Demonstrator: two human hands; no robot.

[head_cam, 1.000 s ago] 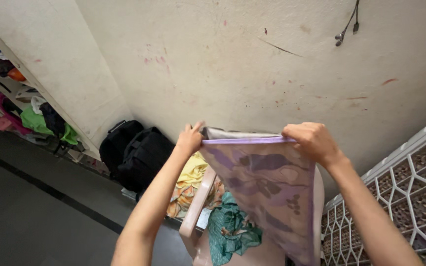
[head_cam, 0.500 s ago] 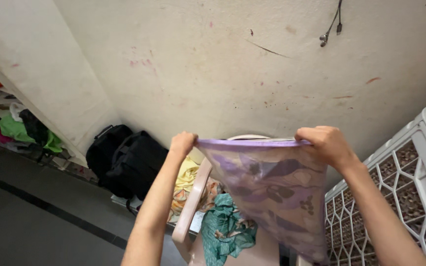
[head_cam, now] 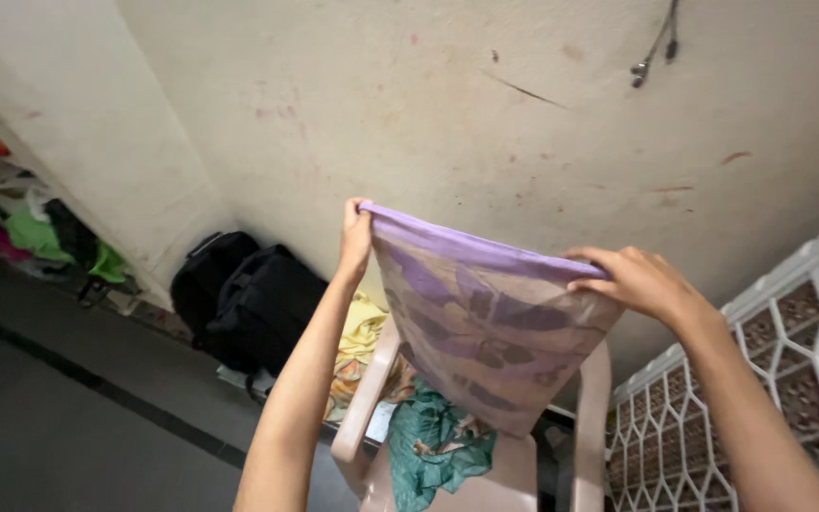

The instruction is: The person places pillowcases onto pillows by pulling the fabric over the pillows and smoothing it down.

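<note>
Above a pink chair (head_cam: 591, 417), both hands (head_cam: 354, 232) (head_cam: 632, 282) hold a purple-patterned cloth (head_cam: 485, 322).

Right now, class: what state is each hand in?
Left hand: closed, pinching one top corner of the purple patterned cloth.
Right hand: closed, gripping the cloth's other top corner.

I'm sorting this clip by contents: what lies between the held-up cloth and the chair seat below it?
In the head view, a crumpled teal garment lies on the chair seat, below the purple patterned cloth that the left hand and right hand hold.
</note>
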